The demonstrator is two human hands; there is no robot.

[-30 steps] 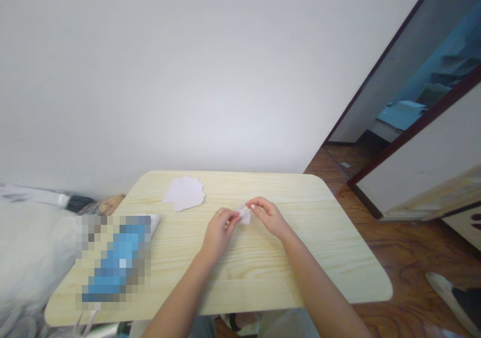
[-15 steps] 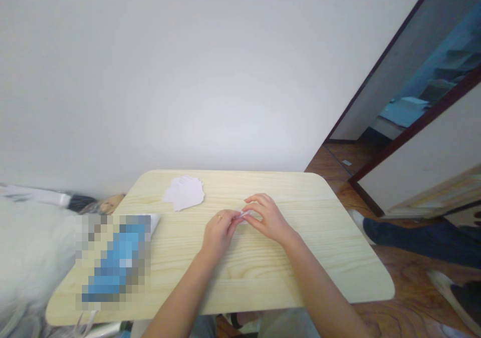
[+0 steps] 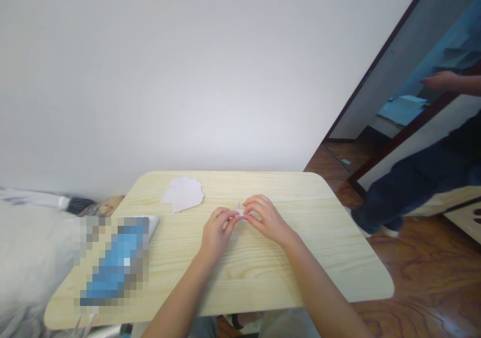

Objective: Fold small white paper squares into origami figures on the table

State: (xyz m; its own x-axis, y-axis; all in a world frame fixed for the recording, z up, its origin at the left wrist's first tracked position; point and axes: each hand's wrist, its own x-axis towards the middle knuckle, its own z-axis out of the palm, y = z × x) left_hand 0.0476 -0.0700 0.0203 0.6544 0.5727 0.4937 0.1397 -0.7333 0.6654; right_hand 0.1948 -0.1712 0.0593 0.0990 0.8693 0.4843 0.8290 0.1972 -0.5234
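Note:
A small piece of white paper (image 3: pixel 239 209) is pinched between my two hands just above the middle of the table. My left hand (image 3: pixel 218 232) grips its left side with thumb and fingertips. On the other side, my right hand (image 3: pixel 267 219) pinches the paper between thumb and curled fingers. The fingertips of both hands nearly meet and hide much of the paper, so its exact shape is hard to make out. Farther back to the left lies a larger white paper sheet (image 3: pixel 183 194) with a ragged, torn-looking edge, touched by neither hand.
A blurred-out device with a blue screen (image 3: pixel 118 263) lies at the table's (image 3: pixel 308 278) left, a cable running off the front edge. White fluffy fabric (image 3: pixel 33 253) borders that side. A white wall stands behind. At right, another person (image 3: pixel 421 173) stands near a doorway.
The paper between my fingers has turned, and a bit of it now sticks up. My hands stay almost in place. At the right, the other person has moved, and their arm has come into view.

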